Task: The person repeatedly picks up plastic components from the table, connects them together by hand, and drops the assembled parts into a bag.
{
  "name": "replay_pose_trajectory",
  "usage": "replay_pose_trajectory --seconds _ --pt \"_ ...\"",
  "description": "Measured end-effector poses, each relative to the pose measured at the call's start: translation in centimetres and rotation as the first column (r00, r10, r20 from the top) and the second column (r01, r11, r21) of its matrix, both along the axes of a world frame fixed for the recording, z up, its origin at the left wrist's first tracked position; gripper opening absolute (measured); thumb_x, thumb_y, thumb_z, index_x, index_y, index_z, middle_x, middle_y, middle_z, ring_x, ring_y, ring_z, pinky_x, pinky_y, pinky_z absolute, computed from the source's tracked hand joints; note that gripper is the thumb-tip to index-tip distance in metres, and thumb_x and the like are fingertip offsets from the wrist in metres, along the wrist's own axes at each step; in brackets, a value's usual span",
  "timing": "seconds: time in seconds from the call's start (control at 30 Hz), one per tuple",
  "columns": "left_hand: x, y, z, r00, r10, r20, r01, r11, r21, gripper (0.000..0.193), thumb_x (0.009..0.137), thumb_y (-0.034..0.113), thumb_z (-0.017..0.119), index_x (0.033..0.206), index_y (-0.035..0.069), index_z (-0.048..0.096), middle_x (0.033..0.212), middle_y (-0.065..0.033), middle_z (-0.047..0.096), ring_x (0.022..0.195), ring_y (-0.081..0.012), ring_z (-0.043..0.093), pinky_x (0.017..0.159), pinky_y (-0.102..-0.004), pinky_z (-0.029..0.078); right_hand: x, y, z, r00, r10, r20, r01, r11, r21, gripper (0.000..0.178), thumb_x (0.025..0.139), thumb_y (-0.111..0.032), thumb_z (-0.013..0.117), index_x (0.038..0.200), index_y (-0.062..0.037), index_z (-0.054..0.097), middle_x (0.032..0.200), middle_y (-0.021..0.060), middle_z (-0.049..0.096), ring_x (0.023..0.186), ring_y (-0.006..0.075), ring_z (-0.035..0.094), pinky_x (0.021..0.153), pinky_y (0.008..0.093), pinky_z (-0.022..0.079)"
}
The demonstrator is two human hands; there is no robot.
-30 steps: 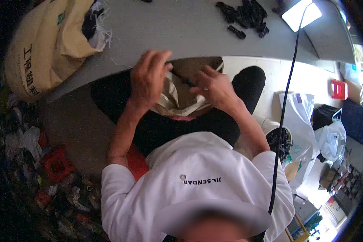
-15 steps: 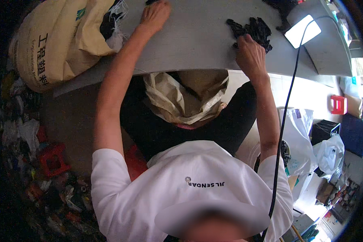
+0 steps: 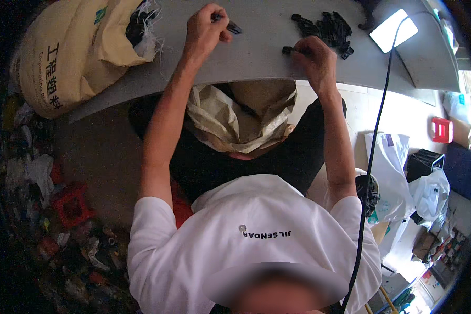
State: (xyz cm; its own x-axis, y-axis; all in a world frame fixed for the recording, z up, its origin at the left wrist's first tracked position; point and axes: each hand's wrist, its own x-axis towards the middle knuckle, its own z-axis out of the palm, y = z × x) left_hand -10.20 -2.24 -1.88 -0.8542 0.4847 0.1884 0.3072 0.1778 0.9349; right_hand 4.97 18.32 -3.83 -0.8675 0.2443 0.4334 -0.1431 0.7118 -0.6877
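Above the grey tabletop [image 3: 261, 57], my left hand [image 3: 206, 31] is closed on a small black plastic piece [image 3: 235, 27], whose end sticks out past the fingers. Farther right, my right hand [image 3: 318, 62] pinches another small black plastic piece [image 3: 287, 51] near the table's front edge. Just beyond that hand lies a loose pile of similar black pieces [image 3: 334, 30]. An open woven sack [image 3: 222, 118] hangs between my knees below the table edge. The exact kind of the black pieces is too small to make out.
A full tan sack [image 3: 73, 57] with dark contents and frayed white threads leans on the table's left. A bright white panel [image 3: 395, 30] and a black cable [image 3: 379, 112] are at right. Red stools [image 3: 72, 204] and heaped scrap [image 3: 83, 261] fill the left floor.
My left hand has come back nearer with a black piece showing in it. My right hand has drawn away from the pile toward me, bringing one black piece.
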Motion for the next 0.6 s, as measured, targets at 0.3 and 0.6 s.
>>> replay_pose_trajectory --seconds 0.3,0.6 --pt "7.4 1.3 0.1 0.863 -0.329 0.382 0.148 0.89 0.431 0.015 0.09 0.01 0.051 0.096 0.001 0.061 0.08 -0.0044 0.061 0.064 -0.0113 0.06 0.061 -0.0248 0.05 0.9 -5.6 1.9 0.962 0.148 -0.228 -0.265 0.696 -0.668 0.014 0.079 0.007 0.06 0.09 0.0012 0.055 0.083 0.0083 0.06 0.07 0.0154 0.061 0.06 0.0265 0.051" --pt "11.0 0.3 1.3 0.954 -0.247 0.169 0.184 0.93 0.318 0.017 0.088 0.007 0.055 0.103 0.001 0.059 0.087 -0.0045 0.061 0.072 -0.0094 0.058 0.068 -0.0231 0.048 2.8 -5.9 2.7 0.982 0.034 -0.184 -0.079 0.967 -0.244 0.016 0.072 0.001 0.068 0.083 0.0024 0.057 0.096 0.0088 0.055 0.08 0.0137 0.058 0.064 0.0244 0.051"
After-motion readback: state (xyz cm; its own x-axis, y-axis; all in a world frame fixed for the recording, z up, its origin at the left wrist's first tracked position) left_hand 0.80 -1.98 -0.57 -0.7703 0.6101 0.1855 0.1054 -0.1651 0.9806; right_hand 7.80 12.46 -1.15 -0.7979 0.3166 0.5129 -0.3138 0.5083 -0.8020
